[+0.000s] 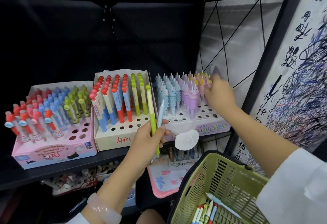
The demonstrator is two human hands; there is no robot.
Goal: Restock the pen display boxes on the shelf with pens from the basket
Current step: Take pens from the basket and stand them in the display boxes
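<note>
Slotting stock into the unicorn box [203, 128], right of centre: right hand [218, 93] reaching among pink pens [201, 86], grip unclear. Left hand [150, 140] holding green pen [152, 116] and pale pen [160, 114]. Basket [223, 179] lower right. Next: finding matching empty holes.

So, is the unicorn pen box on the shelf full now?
Not full. The unicorn box shows several empty holes in its front rows, near the right hand.
</note>
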